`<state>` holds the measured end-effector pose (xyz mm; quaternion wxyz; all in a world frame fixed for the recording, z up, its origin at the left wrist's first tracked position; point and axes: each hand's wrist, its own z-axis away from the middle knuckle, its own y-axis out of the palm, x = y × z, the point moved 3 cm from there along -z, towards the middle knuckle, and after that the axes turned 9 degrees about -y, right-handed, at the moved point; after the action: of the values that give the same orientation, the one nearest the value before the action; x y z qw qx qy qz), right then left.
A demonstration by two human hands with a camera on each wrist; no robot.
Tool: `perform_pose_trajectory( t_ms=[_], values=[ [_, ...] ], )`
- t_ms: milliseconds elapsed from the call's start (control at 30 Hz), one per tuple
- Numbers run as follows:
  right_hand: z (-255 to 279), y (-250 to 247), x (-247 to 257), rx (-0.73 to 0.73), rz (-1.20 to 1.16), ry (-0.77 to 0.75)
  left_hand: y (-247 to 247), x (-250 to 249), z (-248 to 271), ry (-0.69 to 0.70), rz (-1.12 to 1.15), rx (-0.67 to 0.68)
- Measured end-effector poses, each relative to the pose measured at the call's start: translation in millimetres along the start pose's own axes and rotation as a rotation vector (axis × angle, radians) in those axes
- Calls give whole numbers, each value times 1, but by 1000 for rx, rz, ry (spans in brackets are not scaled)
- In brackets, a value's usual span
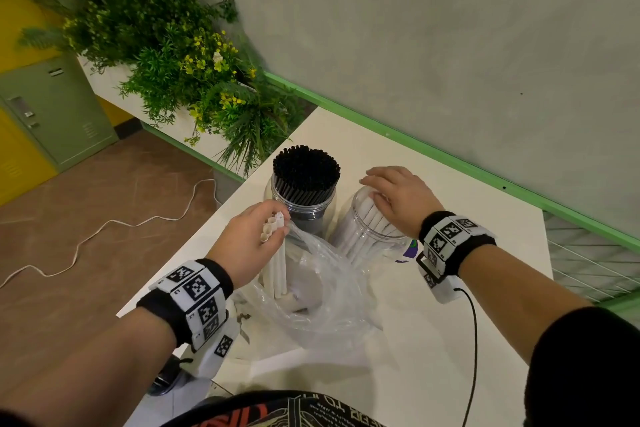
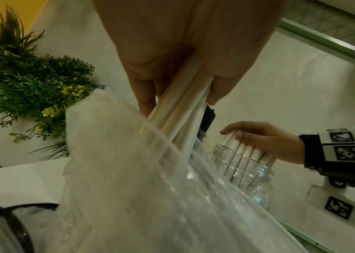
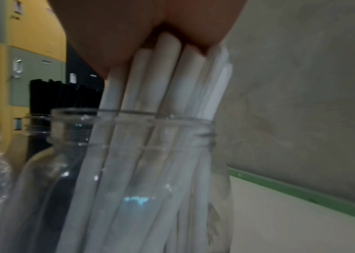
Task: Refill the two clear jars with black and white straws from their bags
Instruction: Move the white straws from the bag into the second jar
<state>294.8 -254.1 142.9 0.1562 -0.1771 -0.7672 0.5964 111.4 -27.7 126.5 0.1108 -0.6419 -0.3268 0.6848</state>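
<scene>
Above the bag [image 1: 322,295], left hand [image 1: 249,246] grips white straws [image 1: 278,263]; right hand [image 1: 398,198] lies flat on jar's straws [image 1: 370,218]

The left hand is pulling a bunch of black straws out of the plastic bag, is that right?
Not quite: the straws in the left hand are white, not black. The head view shows it pulling them out of the plastic bag; the black ones fill a jar.

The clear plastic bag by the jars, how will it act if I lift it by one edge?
The plastic bag looks thin and crumpled, so it will probably flop and sag. The white straws that the left hand grips stand in it; any left inside may slide out.
</scene>
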Motion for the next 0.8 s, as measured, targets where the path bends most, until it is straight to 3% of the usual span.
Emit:
perform_pose_trajectory(
  t_ms=[100, 167, 267, 300, 367, 467, 633, 800],
  values=[
    [-2, -4, 2, 65, 82, 37, -2, 0, 1, -32, 25, -1],
    [-2, -17, 18, -63, 54, 62, -5, -1, 2, -53, 67, -6],
    [4, -29, 69, -303, -195, -14, -10, 2, 3, -89, 100, -22],
    [7, -26, 90, -284, -312, -39, -11, 3, 4, -107, 121, -24],
    [15, -6, 127, -111, -558, -13, -14, 8, 6, -130, 152, -22],
    [18, 33, 154, 81, -867, 183, -19, 17, 9, -162, 202, 31],
    [-10, 63, 167, 15, -1033, 248, -26, 20, 11, -187, 300, 151],
    [-35, 86, 176, -14, -955, 282, -21, 26, 11, -195, 371, 171]
  ],
)
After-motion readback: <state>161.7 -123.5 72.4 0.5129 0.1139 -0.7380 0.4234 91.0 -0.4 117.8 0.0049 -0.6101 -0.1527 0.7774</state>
